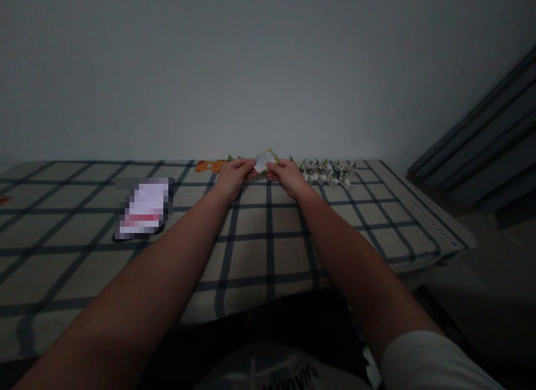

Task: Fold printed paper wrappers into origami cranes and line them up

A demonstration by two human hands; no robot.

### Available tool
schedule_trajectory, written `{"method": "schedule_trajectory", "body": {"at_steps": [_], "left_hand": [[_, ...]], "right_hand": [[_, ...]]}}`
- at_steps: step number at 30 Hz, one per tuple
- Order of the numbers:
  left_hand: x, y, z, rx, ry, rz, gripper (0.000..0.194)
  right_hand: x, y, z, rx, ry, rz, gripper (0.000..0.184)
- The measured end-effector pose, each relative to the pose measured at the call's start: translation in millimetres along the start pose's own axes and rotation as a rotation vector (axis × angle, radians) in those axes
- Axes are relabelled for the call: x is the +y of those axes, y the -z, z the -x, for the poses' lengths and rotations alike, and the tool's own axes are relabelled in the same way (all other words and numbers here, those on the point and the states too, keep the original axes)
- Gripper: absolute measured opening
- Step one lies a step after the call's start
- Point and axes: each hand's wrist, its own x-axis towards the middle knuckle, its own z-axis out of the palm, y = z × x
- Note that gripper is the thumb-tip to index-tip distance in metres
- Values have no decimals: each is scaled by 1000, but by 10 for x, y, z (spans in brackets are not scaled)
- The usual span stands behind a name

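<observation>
Both my hands meet at the far middle of the bed, over the checked cloth. Between them is a small printed piece [264, 161], pale with lines of tiny text and green-yellow edges; whether it is paper or a wrapper I cannot tell. My left hand [235, 176] pinches its left side, and my right hand [288, 174] pinches the lower right side with the thumb on top. Just right of my right hand lie several small white-and-green twisted pieces [329, 173] in rows, like wrapped sweets. A few more green bits show behind my left hand, partly hidden.
A checked cloth [288, 256] covers the bed surface, with an orange bear print [209, 166] near the wall. A phone-like slab with a blurred bright screen [146, 207] lies at left. A plain wall [268, 71] stands behind; a dark curtain [481, 138] hangs at right.
</observation>
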Motion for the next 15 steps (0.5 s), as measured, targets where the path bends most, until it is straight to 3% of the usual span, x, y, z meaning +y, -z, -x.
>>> {"method": "schedule_trajectory", "body": {"at_steps": [9,15], "left_hand": [[56,-27,38,-10,97,31,30],[12,7,1,31,32,-54,28]], "right_hand": [[-4,-6,21,-13,37,12,8],[-44,-26,59,-15,-6,-9,11]]}}
